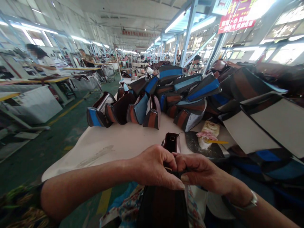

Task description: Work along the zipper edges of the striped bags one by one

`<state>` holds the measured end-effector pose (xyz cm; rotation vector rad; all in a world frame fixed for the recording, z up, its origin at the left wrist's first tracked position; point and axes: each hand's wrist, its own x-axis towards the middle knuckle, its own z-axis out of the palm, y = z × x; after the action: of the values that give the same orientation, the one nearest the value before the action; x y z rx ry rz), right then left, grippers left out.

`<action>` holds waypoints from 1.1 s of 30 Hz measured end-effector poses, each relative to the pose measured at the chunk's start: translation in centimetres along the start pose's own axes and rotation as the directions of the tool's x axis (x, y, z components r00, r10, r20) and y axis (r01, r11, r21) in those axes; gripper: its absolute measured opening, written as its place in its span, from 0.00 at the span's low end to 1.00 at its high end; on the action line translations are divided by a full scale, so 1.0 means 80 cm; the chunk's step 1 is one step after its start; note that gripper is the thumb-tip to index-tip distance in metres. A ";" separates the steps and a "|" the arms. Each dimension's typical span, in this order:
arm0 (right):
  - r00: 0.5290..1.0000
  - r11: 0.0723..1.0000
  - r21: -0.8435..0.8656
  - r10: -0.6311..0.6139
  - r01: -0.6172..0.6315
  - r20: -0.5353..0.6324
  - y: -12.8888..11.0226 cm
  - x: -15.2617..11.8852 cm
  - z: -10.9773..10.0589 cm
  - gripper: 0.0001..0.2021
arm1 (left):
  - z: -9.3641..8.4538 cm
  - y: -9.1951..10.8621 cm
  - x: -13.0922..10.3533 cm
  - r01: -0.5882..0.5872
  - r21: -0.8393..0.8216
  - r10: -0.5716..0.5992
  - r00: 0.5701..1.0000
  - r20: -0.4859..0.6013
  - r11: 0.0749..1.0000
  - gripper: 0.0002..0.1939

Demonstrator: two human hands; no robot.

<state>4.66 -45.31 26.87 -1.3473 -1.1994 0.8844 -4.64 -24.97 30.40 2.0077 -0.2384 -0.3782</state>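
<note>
From the head feed I find the widest passage at left: a bare stretch of counter (111,139) runs from beyond the left forearm (90,180) to the front row of striped pieces (140,110). That row, with the heap (187,83) behind it, bars forward reach. Just beyond the fingers (187,161), a small open-topped piece (169,142) obstructs the direct line; a narrower strip of counter separates it from the row. To its right I record a dark slab (192,146), a pale bundle (211,129) and a yellow stick (219,142). Stacked panels (251,133) close the far right. The dark striped piece (163,205) blocks the room below the fingers.
</note>
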 end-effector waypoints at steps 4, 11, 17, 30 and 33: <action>1.000 1.000 -0.004 0.005 -0.005 0.011 0.001 -0.003 -0.001 0.10 | 0.002 0.001 0.000 -0.027 0.007 0.027 0.999 0.023 1.000 0.07; 0.992 0.996 -0.048 0.071 -0.076 -0.100 0.001 -0.011 0.001 0.16 | 0.004 -0.001 0.003 -0.041 0.055 0.039 0.999 0.034 0.998 0.07; 0.969 0.963 -0.240 0.061 -0.120 -0.241 -0.004 -0.013 0.012 0.04 | 0.007 -0.004 0.006 -0.040 0.086 0.039 0.999 0.011 0.996 0.06; 0.859 0.659 -0.709 -0.488 0.250 -0.151 -0.005 -0.012 0.023 0.08 | -0.006 0.004 0.004 -0.018 0.078 0.014 0.998 0.054 0.997 0.12; 0.852 0.521 -0.797 -0.524 0.305 -0.017 -0.009 -0.016 0.021 0.10 | -0.016 0.008 0.007 0.030 0.048 -0.035 0.993 0.109 0.998 0.24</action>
<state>2.65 -46.22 27.15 -1.6475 -1.6887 -0.2459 -3.63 -24.35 31.43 2.0403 -0.2857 -0.5088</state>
